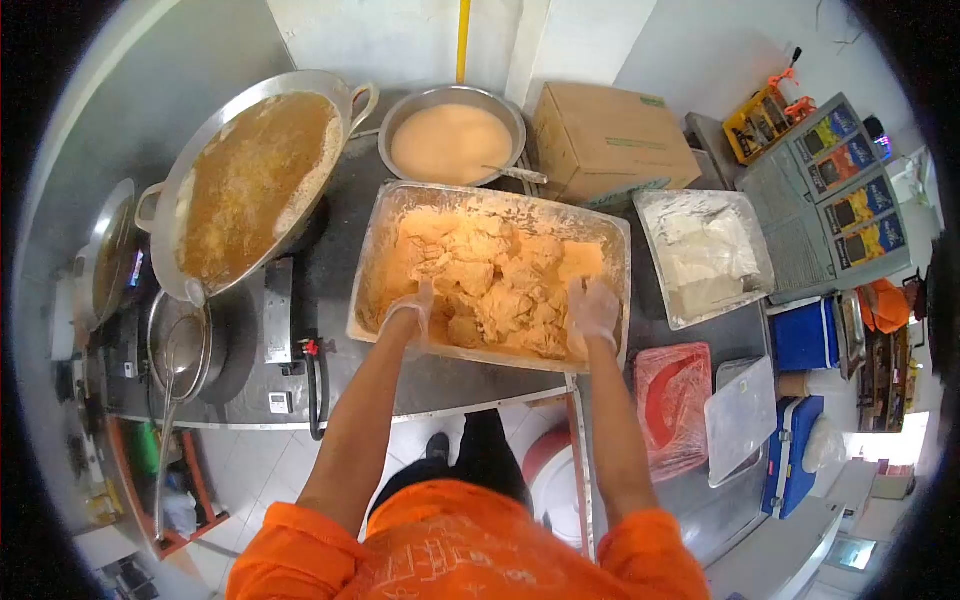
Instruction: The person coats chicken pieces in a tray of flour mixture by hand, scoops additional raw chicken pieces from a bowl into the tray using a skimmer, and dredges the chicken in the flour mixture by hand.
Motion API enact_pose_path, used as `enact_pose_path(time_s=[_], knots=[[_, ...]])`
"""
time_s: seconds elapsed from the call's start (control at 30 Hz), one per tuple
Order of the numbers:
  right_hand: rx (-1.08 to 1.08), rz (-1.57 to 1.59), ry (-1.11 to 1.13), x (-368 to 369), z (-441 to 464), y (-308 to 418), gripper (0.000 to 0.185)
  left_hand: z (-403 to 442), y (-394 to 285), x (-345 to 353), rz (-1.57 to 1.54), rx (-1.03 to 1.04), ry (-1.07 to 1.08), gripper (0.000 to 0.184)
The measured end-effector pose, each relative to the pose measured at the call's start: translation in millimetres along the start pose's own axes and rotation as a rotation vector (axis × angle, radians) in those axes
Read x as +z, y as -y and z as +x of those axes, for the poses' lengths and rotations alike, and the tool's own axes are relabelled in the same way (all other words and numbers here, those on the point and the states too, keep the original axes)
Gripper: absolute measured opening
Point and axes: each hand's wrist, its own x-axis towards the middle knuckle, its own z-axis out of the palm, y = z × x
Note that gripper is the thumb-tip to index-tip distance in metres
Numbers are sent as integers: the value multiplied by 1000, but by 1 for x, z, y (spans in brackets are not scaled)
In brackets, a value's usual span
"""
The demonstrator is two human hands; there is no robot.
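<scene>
A large rectangular metal tray (489, 192) holds several lumpy pieces coated in orange breading (500, 290), which look like chicken, among loose orange flour. My left hand (408, 312), in a clear plastic glove, reaches into the tray's left side. Its fingers are mostly buried at the edge of the pile, so their grip is hidden. At the right side of the pile is my right hand (594, 310), also gloved and dusted with flour. Its visible fingers are apart, pointing toward the far side, with nothing seen held in them.
Left stands a big two-handled pan (160, 255) of bubbling oil; below it, a pot with a long-handled strainer (183, 345). Behind the tray are a bowl of orange batter (450, 140) and a cardboard box (610, 145). Rightward sit a white flour tray (705, 260) and a wrapped red tray (672, 410).
</scene>
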Motion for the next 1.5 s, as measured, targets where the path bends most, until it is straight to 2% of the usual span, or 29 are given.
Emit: enact_pose_path(time_s=[0.03,0.07,0.1,0.13,0.17,0.2,0.27,0.3,0.37,0.5,0.57,0.6,0.63,0.67,0.7,0.77,0.83,0.9,0.97,1.03,1.07,1.1,1.13,1.2,1.27,1.33,1.4,1.47,1.5], knots=[[126,-66,96,18,27,-6,69,-10,-1,0,9,-22,5,77],[243,-135,184,25,48,-9,74,-28,-13,-6,-203,-128,145,82],[238,-137,195,21,59,-6,74,-36,-24,-7,-420,-229,279,89],[259,-110,437,17,71,0,80,-38,-27,3,-428,-240,272,89],[276,-78,677,17,85,11,87,-34,-22,16,-644,-207,330,93],[267,-71,681,28,94,12,87,-33,-30,17,-854,-163,387,98],[33,103,834,46,89,-4,94,-35,-53,21,-835,-169,398,98],[43,92,843,32,85,5,94,-44,-65,24,-814,-179,418,98],[431,563,1079,-14,71,56,100,-62,-84,24,-782,-203,452,98],[383,627,1185,52,80,27,98,-53,-86,31,-720,-331,470,94],[590,511,1238,77,84,-2,93,-51,-78,38,-687,-437,476,90],[603,506,1246,68,84,4,93,-52,-70,34,-725,-361,608,82],[452,529,1248,40,91,28,90,-51,-64,30,-763,-273,736,74],[297,548,1246,19,96,48,88,-47,-56,33,-765,-277,737,74],[298,547,1246,9,98,58,88,-39,-43,42,-711,-190,698,69],[-80,-73,836,-6,99,73,82,-40,-39,41,-665,-91,656,63],[-218,-98,695,-19,86,86,75,-58,-58,22,-748,-2,552,49],[-347,-127,551,-16,64,89,67,-89,-87,-3,-787,11,551,50],[-807,-348,-16,9,33,84,43,-98,-89,-21,-830,26,557,52],[-877,-677,210,13,-8,111,35,-89,-68,-51,-42,653,487,68],[-780,-311,131,41,-32,113,32,-86,-55,-56,-46,669,482,68],[-674,52,52,65,-46,111,30,-79,-39,-54,-143,515,384,67],[-680,46,40,57,-52,118,30,-69,-22,-51,-236,356,290,66],[-825,-83,721,26,-69,142,29,-41,19,-48,-227,434,219,71],[-751,-88,756,0,-74,154,32,-19,32,-40,-211,503,151,76],[-673,-89,788,-18,-64,152,35,0,18,-43,-143,96,286,68],[-135,-259,780,-33,-53,145,46,-42,-10,-57,-218,54,373,69],[-121,-311,686,-10,-60,124,49,-56,-22,-53,-295,19,447,71],[-99,-358,591,-2,-60,116,52,-45,-18,-34,-299,98,417,71]])
